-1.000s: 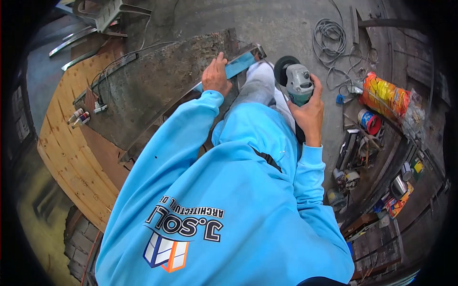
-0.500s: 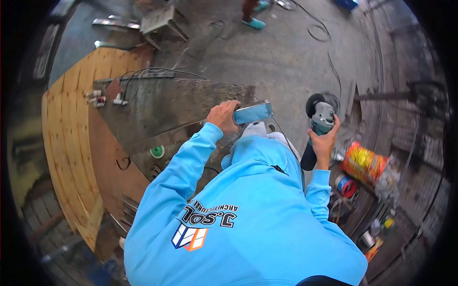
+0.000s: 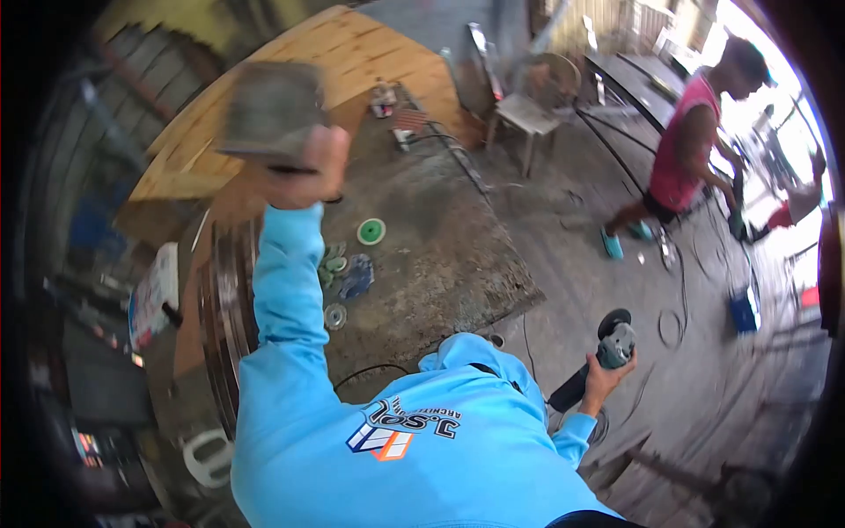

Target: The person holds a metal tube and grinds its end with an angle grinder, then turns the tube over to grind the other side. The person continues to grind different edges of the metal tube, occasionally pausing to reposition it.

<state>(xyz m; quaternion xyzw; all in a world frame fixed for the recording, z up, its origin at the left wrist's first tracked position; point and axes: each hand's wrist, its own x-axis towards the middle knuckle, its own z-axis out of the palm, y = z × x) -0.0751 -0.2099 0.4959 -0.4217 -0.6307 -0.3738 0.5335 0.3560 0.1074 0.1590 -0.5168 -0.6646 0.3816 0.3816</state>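
Note:
My left hand (image 3: 306, 169) is raised over the workbench, shut on a flat metal piece (image 3: 271, 113) that is blurred by motion. Low at the right, my right hand (image 3: 601, 377) grips an angle grinder (image 3: 609, 345) by its body, with the disc end pointing up over the concrete floor. My blue sleeves and sweatshirt (image 3: 414, 458) fill the bottom of the view.
A rusty metal workbench (image 3: 449, 255) carries a green disc (image 3: 371, 231) and several worn discs (image 3: 339, 268). Plywood sheets (image 3: 334, 62) lie behind it. A chair (image 3: 528, 114) stands further back. A person in a red top (image 3: 682, 150) bends over at the right. Cables trail on the floor.
My head has swung up and round, and more of the workshop shows. My left hand lifted the metal piece off the bench to the upper left. The grinder dropped lower at my right.

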